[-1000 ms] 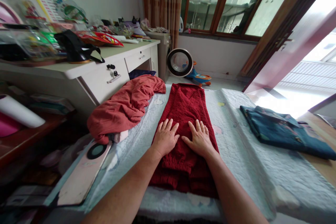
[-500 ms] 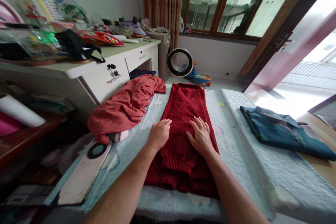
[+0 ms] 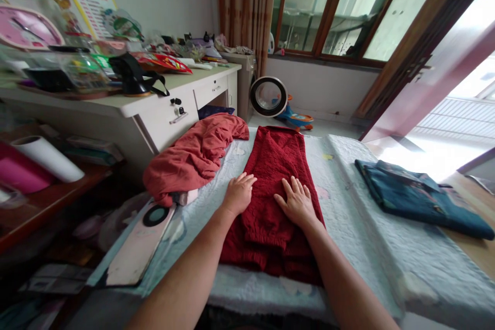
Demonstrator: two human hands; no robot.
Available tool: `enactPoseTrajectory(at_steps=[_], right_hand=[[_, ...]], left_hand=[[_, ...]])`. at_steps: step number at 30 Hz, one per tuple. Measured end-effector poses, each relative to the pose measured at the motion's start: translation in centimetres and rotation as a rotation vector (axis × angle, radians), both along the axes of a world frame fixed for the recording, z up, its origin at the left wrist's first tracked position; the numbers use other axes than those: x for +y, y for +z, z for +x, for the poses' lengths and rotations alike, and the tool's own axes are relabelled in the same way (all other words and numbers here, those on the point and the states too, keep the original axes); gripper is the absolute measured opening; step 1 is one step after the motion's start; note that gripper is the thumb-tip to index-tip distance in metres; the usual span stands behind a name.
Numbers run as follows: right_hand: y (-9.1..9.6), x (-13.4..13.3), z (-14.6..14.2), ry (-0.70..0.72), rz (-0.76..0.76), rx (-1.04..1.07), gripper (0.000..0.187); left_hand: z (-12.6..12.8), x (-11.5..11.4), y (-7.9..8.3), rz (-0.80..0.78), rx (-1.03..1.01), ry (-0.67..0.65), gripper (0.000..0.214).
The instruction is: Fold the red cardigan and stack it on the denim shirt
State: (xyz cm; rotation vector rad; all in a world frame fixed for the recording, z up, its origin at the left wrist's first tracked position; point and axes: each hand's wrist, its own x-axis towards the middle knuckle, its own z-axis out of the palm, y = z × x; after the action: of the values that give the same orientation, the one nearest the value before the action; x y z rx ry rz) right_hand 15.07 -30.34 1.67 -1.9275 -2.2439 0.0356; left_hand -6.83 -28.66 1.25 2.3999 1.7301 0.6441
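A dark red textured garment [image 3: 276, 160] lies folded lengthwise on a pale blue quilted cover [image 3: 344, 185], its gathered elastic edge toward me. My left hand [image 3: 238, 193] rests at the garment's left edge, fingers stretched out and pointing inward. On the right half of the cloth, my right hand [image 3: 297, 201] lies flat with its fingers spread. Neither hand grips anything. To the left is a crumpled coral-red cloth [image 3: 197, 152], apart from both hands. Folded blue denim [image 3: 421, 196] lies at the far right.
A white board with a black ring [image 3: 135, 247] lies at the cover's left edge. Beyond stands a cream desk [image 3: 154, 121] crowded with jars and packets. A washing machine [image 3: 247, 80] with its round door [image 3: 268, 96] open and a blue ride-on toy [image 3: 296, 116] are at the back.
The whole view has shifted slightly to the right and down. My left fingers look a little more spread; both hands remain on the red garment, which keeps its shape.
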Motion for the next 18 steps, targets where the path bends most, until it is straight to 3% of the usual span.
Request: enactPoseTrajectory(at_steps=[5, 10, 15, 18], right_hand=[[-0.2, 0.9, 0.9, -0.082, -0.019, 0.031, 0.067], [0.3, 2.3, 2.7, -0.036, -0.099, 0.088, 0.059], [2.1, 3.1, 4.3, 0.102, -0.178, 0.105, 0.057], [4.0, 3.2, 4.1, 0.084, -0.088, 0.096, 0.041]], left_hand=[[-0.2, -0.1, 0.0, 0.01, -0.023, -0.003, 0.042], [-0.4, 0.2, -0.3, 0.012, -0.05, -0.026, 0.041], [-0.6, 0.5, -0.4, 0.027, -0.064, -0.045, 0.04], [-0.9, 0.9, -0.5, 0.02, -0.119, -0.056, 0.038]])
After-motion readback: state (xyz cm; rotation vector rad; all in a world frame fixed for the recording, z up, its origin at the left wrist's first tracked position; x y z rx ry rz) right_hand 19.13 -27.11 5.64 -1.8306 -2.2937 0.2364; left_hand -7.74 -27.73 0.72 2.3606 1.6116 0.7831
